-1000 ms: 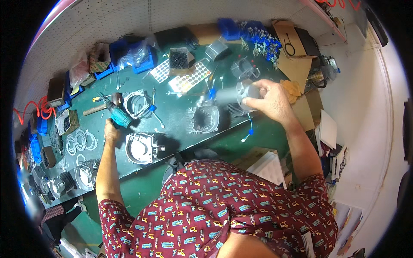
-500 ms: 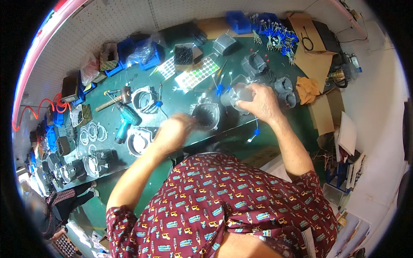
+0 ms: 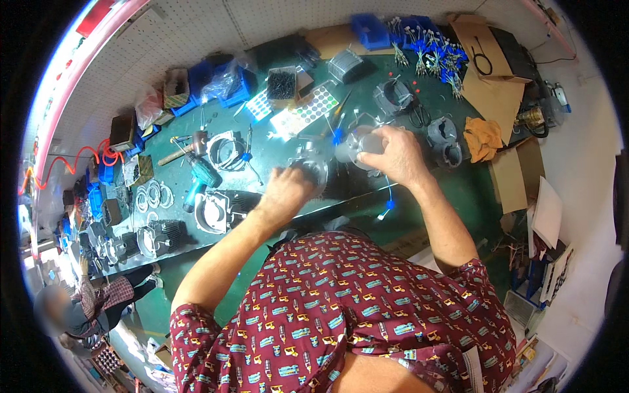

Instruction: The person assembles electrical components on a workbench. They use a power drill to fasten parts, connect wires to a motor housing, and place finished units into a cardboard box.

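Note:
My right hand (image 3: 401, 156) is closed around a grey metal cylinder (image 3: 368, 145), held above the green bench with the thumb across its near side. A cable with a blue sleeve and white connector (image 3: 389, 205) hangs below it. Fingers curled, my left hand (image 3: 288, 190) grips the near left edge of a finned grey metal housing (image 3: 316, 164). The housing is smeared by motion and partly covered by the hand. Beyond it lies a sheet of round green stickers (image 3: 308, 112).
Left on the bench are a teal power drill (image 3: 202, 180), a hammer (image 3: 177, 154), a ring-shaped metal cover (image 3: 224, 152) and more housings (image 3: 157, 237). On the right are grey clamp-like rings (image 3: 444, 131) and an orange cloth (image 3: 483, 139). A person (image 3: 85, 304) stands far left.
My left hand has moved right onto the housing, which has shifted slightly away from the bench edge. My right hand still holds the cylinder in nearly the same place.

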Demonstrator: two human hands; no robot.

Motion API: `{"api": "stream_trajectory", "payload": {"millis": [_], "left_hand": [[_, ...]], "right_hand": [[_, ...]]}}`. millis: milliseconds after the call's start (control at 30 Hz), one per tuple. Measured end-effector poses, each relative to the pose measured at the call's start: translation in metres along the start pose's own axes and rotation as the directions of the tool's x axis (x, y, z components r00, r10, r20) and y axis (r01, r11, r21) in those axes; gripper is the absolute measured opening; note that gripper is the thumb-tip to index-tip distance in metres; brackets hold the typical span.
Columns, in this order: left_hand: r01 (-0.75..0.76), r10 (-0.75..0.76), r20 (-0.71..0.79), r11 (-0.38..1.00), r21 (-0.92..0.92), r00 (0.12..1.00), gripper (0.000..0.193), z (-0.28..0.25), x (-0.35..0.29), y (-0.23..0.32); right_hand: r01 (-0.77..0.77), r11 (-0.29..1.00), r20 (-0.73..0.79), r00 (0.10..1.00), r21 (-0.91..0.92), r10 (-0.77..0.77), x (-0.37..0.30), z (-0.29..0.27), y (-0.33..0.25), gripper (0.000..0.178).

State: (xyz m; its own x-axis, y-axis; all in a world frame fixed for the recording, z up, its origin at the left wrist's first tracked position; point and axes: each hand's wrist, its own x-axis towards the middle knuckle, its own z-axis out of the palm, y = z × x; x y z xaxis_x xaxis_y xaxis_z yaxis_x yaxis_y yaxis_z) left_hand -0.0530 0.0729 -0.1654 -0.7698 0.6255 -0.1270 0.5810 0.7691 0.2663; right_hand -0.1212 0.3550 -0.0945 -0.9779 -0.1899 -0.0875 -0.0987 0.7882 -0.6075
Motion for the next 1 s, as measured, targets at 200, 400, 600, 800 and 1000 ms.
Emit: {"api": "stream_trajectory", "payload": {"millis": [200,400,600,800,1000], "left_hand": [[0.353,-0.315,-0.308,0.933,0.075,0.898,0.060,-0.064,0.011,-0.045],[0.461,-0.697,0.010,0.464,-0.756,0.717,0.089,0.049,-0.006,-0.049],[0.487,-0.675,0.611,-0.403,-0.775,0.414,0.093,0.094,-0.014,0.001],[0.220,-0.531,0.627,-0.637,-0.739,0.570,0.046,0.127,-0.025,0.002],[0.181,-0.593,0.657,-0.663,-0.727,0.466,0.024,0.108,-0.069,0.033]], "right_hand": [[0.044,0.999,-0.057,0.997,-0.011,-0.045,-0.006,0.000,0.012,0.051],[0.069,0.996,-0.035,0.997,-0.061,-0.072,-0.007,0.011,0.019,0.051],[0.037,0.982,0.114,0.993,-0.187,-0.016,0.003,0.018,0.009,0.058],[0.102,0.972,0.195,0.979,-0.214,-0.060,0.023,0.039,-0.005,0.054],[0.138,0.954,0.381,0.924,-0.264,-0.028,0.047,0.083,-0.019,0.049]]}}
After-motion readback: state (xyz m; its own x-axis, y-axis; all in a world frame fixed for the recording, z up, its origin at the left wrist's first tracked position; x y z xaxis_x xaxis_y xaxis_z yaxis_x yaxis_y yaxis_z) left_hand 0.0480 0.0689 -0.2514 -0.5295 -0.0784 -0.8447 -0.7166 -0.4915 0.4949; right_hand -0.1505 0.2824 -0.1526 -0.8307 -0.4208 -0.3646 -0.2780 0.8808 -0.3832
